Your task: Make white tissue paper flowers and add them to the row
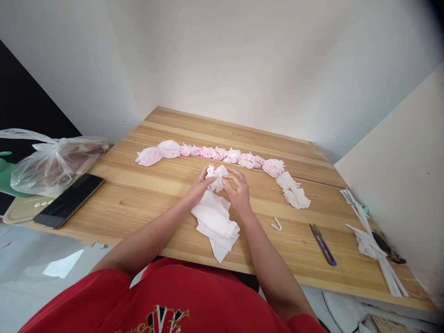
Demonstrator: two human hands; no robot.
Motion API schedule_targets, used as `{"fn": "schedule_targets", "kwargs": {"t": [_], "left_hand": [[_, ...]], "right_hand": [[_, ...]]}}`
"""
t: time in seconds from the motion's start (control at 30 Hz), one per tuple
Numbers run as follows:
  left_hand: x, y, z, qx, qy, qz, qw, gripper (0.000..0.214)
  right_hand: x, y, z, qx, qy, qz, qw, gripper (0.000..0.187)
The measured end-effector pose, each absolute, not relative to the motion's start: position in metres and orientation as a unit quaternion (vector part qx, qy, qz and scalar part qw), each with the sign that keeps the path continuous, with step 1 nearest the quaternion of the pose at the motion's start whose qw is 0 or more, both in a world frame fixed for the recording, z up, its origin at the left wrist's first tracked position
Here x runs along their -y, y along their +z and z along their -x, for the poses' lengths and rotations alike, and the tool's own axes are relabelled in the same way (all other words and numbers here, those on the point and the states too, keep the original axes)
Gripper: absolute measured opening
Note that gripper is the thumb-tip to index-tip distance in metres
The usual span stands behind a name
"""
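Note:
A crumpled white tissue-paper flower [217,177] is between my hands above the table's near middle. My left hand [199,186] grips its left side, thumb across the front. At its right edge, my right hand [238,188] has curved fingers, with thumb and fingertips at the ruffled paper. Flat white tissue sheets [218,222] lie loosely stacked just below my hands. Beyond them, a row of pink and white tissue flowers [208,153] curves across the table, with plain white ones [294,193] at its right end.
Purple-handled thread snips [323,245] and a short bent white strip [276,225] lie to the right. White strips [373,249] bundle along the right edge. At left are a phone [69,200] and a knotted plastic bag [58,162]. Walls border the wooden table [138,185].

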State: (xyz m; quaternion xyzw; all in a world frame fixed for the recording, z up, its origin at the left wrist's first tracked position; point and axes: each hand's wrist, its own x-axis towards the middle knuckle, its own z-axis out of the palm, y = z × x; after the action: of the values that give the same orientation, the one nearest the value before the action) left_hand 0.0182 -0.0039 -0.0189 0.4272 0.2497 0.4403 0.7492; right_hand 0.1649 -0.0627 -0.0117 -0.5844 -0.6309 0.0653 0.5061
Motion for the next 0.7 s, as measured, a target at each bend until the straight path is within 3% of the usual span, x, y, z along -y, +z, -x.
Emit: {"fn": "schedule_targets", "kwargs": {"t": [0.4, 0.7], "left_hand": [[0.0044, -0.0154, -0.0178, -0.266, 0.431, -0.406, 0.761, 0.063], [0.0032, -0.0167, -0.0169, -0.262, 0.431, -0.411, 0.759, 0.061]], "right_hand": [[0.0617, -0.0163, -0.1667, 0.585, 0.169, 0.585, 0.535, 0.02], [0.0634, -0.0137, -0.1651, 0.605, 0.173, 0.57, 0.529, 0.023]]}}
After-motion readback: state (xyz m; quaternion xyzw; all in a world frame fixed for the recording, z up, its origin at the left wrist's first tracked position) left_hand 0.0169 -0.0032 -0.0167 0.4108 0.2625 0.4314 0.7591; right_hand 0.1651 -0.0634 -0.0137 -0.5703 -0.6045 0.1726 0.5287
